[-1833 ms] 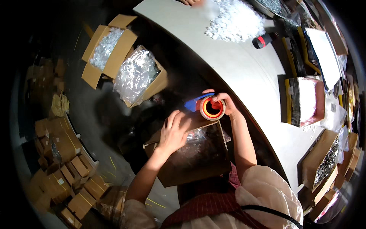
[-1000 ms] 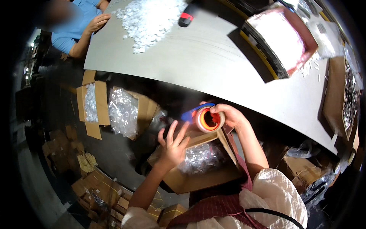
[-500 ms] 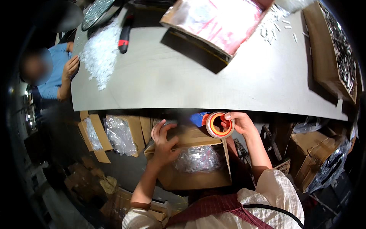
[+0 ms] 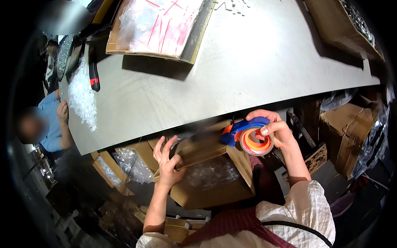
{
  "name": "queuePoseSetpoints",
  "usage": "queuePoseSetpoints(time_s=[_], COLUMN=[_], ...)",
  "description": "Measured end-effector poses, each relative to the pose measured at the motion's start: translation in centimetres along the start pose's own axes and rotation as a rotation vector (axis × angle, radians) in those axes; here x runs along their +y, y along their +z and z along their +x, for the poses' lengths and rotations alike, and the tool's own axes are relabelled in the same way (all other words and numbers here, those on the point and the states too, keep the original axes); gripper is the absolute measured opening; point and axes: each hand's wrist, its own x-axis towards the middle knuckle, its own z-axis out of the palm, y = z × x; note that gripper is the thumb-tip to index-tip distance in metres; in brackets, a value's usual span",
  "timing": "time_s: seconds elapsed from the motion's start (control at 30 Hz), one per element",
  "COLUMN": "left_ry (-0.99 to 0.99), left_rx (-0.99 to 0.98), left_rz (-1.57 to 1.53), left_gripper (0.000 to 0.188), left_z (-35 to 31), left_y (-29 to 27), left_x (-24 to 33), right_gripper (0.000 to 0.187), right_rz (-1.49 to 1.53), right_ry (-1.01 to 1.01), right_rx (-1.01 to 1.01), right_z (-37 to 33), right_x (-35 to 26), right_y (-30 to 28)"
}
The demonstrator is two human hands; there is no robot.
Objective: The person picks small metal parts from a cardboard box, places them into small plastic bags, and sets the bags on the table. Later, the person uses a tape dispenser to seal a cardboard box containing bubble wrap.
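Note:
A blue and orange tape dispenser (image 4: 253, 123) with a roll of tape is in my right hand (image 4: 278, 129), over the right rim of an open cardboard box (image 4: 198, 196). My fingers wrap round its frame from the right. Inside the box lies clear plastic packaging (image 4: 211, 172); shadow hides what it contains. My left hand (image 4: 167, 166) is at the box's left side with its fingers apart, holding nothing. Whether its thumb touches the box edge I cannot tell. The box's far flap (image 4: 202, 144) stands raised close to the table's near edge.
The grey table (image 4: 165, 103) carries a carton of clear, red-striped bags (image 4: 151, 55), a pile of small translucent pieces (image 4: 82, 95), a black-and-red handled tool (image 4: 94, 82) and a carton of metal parts (image 4: 337, 29). Another person (image 4: 51, 118) sits at left. A carton (image 4: 345, 128) stands at right.
My view has turned, shifting the table. My right hand has brought the dispenser rightward, and more of its blue body shows. My left hand remains at the box's left side, fingers spread.

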Motion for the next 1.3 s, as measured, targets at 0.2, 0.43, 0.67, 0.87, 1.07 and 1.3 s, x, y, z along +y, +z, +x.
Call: queuePoseSetpoints(time_s=[0.2, 0.43, 0.67, 0.87, 1.07, 1.3], left_ry=[0.03, 0.001, 0.012, 0.022, -0.019, -0.094], left_rx=[0.048, 0.071, 0.067, 0.067, 0.04, -0.048], left_rz=[0.015, -0.007, 0.007, 0.025, 0.019, -0.1], left_gripper=[0.027, 0.026, 0.026, 0.029, 0.028, 0.048], left_z=[0.1, 0.2, 0.2, 0.4, 0.2, 1.1], left_y=[0.4, 0.4, 0.3, 0.4, -0.1, -0.2], left_x=[-0.3, 0.5, 0.2, 0.0, 0.9, 1.3], right_gripper=[0.05, 0.011, 0.017, 0.052, 0.051, 0.046], right_rz=[-0.011, 0.116, 0.402, 0.219, 0.306, 0.241], right_ry=[0.001, -0.118, -0.058, -0.103, -0.098, -0.152], right_rx=[0.063, 0.063, 0.193, 0.104, 0.059, 0.039], right_z=[1.6, 1.2, 3.0, -0.8, -3.7, -4.3], right_x=[-0.9, -0.5, 0.5, -0.2, 2.4, 2.2], right_y=[1.2, 2.3, 2.9, 3.0, -0.1, -0.2])
